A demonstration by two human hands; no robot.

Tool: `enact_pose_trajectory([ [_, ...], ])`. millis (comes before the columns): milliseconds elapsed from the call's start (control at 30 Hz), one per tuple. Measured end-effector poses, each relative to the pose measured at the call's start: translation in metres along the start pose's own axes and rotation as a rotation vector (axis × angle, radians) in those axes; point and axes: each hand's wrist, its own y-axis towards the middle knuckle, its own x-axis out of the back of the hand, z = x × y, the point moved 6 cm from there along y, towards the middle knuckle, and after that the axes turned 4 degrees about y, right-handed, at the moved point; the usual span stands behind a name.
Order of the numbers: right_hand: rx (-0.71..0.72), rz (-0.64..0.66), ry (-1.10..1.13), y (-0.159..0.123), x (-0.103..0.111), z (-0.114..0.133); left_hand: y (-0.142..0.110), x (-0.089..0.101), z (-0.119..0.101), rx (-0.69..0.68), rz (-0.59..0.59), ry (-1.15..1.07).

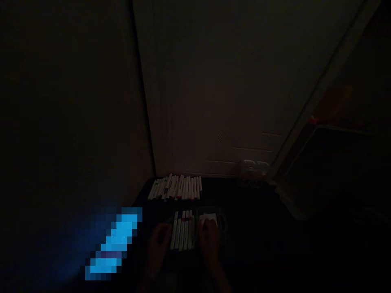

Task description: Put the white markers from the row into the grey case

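The scene is very dark. A row of several white markers (pixel 175 187) lies on a dark surface against the wall. Nearer me, a second, smaller group of white markers (pixel 182 234) lies in what looks like a clear case (pixel 220 221). My left hand (pixel 159 244) rests at the left edge of this group, its fingers too dim to read. To the right of the markers is my right hand (pixel 209 240), fingertips on a small white piece inside the case. Whether it grips that piece is not visible.
A glowing blue screen (pixel 114 244), blurred out, lies to the left of my hands. A clear small container (pixel 252 173) stands at the back right by the wall. A dark box or furniture edge (pixel 320 171) rises on the right. A pale door or panel (pixel 229 89) stands behind.
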Motion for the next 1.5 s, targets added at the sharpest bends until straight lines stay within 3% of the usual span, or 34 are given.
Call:
enact_pose_trajectory([
  [333, 0.005, -0.015, -0.025, -0.002, -0.001, -0.003, 0.003, -0.005, 0.01, 0.051, -0.006, 0.006],
  [567, 0.012, -0.009, -0.034, -0.001, 0.002, 0.002, 0.0, -0.006, 0.001, 0.003, 0.059, 0.053],
  [767, 0.022, -0.041, -0.049, 0.0, 0.004, 0.004, 0.001, 0.003, 0.003, 0.028, -0.067, 0.063],
  [1000, 0.023, -0.038, -0.05, 0.0, 0.003, 0.004, 0.002, 0.001, 0.002, -0.023, 0.0, 0.117],
  [1200, 0.037, -0.061, -0.062, 0.0, 0.004, 0.004, 0.001, 0.007, 0.0, -0.036, -0.07, 0.127],
  [1500, -0.001, -0.027, -0.061, 0.0, 0.003, 0.003, 0.0, 0.004, -0.001, -0.007, -0.054, 0.113],
])
